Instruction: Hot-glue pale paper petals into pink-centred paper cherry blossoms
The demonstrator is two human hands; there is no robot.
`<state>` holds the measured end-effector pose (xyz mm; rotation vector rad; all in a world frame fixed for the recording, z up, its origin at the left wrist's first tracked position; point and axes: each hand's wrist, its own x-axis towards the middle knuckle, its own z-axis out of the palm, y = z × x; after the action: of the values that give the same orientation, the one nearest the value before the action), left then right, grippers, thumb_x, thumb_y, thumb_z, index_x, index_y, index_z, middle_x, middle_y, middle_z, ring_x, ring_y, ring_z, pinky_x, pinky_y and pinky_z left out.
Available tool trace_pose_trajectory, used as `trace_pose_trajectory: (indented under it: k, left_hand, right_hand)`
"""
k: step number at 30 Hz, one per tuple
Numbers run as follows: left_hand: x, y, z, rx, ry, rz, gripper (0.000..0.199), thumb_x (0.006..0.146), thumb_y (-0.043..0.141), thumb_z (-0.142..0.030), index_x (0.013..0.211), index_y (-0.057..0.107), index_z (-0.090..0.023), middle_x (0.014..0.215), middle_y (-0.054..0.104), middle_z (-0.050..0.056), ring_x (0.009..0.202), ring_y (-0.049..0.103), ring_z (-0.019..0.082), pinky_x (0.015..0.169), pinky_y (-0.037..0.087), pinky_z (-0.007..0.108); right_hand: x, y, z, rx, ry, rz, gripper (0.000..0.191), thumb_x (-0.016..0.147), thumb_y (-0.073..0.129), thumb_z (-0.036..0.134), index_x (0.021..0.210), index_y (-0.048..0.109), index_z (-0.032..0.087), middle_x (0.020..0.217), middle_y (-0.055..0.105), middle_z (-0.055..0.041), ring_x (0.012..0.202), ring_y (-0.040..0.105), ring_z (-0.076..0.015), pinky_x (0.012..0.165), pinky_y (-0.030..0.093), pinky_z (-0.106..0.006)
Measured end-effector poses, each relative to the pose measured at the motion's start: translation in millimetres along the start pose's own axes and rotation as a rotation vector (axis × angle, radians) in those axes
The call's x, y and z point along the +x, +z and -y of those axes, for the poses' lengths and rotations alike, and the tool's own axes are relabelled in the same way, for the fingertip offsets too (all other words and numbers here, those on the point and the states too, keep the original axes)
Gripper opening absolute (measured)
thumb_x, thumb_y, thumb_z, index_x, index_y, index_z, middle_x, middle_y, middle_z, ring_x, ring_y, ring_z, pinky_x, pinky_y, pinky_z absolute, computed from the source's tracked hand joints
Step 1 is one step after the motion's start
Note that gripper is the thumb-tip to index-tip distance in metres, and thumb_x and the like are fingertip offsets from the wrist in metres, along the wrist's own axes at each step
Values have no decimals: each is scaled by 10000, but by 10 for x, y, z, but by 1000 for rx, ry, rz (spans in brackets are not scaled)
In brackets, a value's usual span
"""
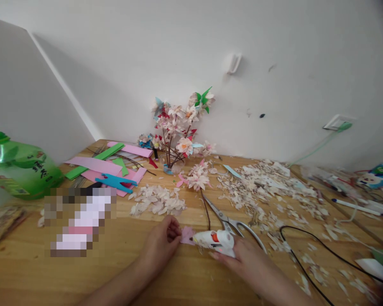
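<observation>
My left hand (162,239) is closed in a pinch at the edge of a small pink paper piece (187,235). In my right hand (250,259) is a white hot glue gun (217,240), its nozzle pointing left and meeting or almost meeting the pink paper. Just beyond lie silver scissors (224,220), partly hidden behind the gun. A pale flower with pink leaves (198,176) rests on its brown stem near the blades. Farther left is a pile of whitish petals (159,199).
More paper flowers (175,123) stand in a small clear holder by the wall. Pink strips (94,164), green strips and a blue cutout lie left, beside a green jug (22,170). Scattered flakes (258,187), a black cable (315,253) and a white pen (354,207) occupy the right.
</observation>
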<state>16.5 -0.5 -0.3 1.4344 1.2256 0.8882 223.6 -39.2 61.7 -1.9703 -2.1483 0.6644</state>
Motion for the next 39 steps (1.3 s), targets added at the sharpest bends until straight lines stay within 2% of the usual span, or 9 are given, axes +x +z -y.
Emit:
trace_pose_trajectory:
  k: [5,10,18,22,27,34,39]
  left_hand:
    - [5,-2,9,6,2,2,149,650,529,-119,766,473,-194,693,610,1,641,604,151,567,452,257]
    - [25,6,40,19,7,0,135,654,540,-141,755,468,-195,690,608,9,643,602,161,573,452,266]
    - [24,11,41,20,7,6,125,661,540,-159,758,468,-194,695,606,19,640,595,168,566,447,271]
    - [19,4,14,17,1,6,135,651,533,-136,756,471,-194,692,609,16,644,597,169,571,447,271]
    - [12,-1,-3,6,-4,12,140,643,523,-122,755,479,-195,689,608,9,629,593,161,550,434,257]
    - [15,6,14,0,-3,13,134,644,521,-123,749,477,-195,681,591,-4,613,574,143,542,424,245]
    - [13,10,16,-3,-1,15,134,646,517,-119,748,473,-194,674,580,-9,605,566,137,541,422,243]
  right_hand:
    - [35,24,91,-115,-31,51,309,768,548,385,872,700,138,817,726,-141,737,656,-287,626,462,-304]
    - [66,27,151,-48,-72,51,262,773,561,350,912,695,174,837,733,-98,743,667,-250,636,453,-259]
    - [96,41,125,-7,-115,48,238,766,574,337,911,693,190,855,735,-80,749,669,-250,633,447,-258]
    - [104,41,84,-71,-74,66,270,768,562,382,842,701,163,811,732,-106,722,664,-264,605,445,-275]
    - [91,-17,37,-123,-38,68,290,775,543,390,910,684,175,846,727,-114,753,656,-276,623,448,-297]
    - [49,-56,-4,-207,43,103,348,786,515,427,879,686,139,848,719,-151,765,650,-300,635,453,-326]
    - [33,-38,-86,-175,10,71,296,780,525,395,843,689,156,823,718,-127,744,648,-278,634,457,-309]
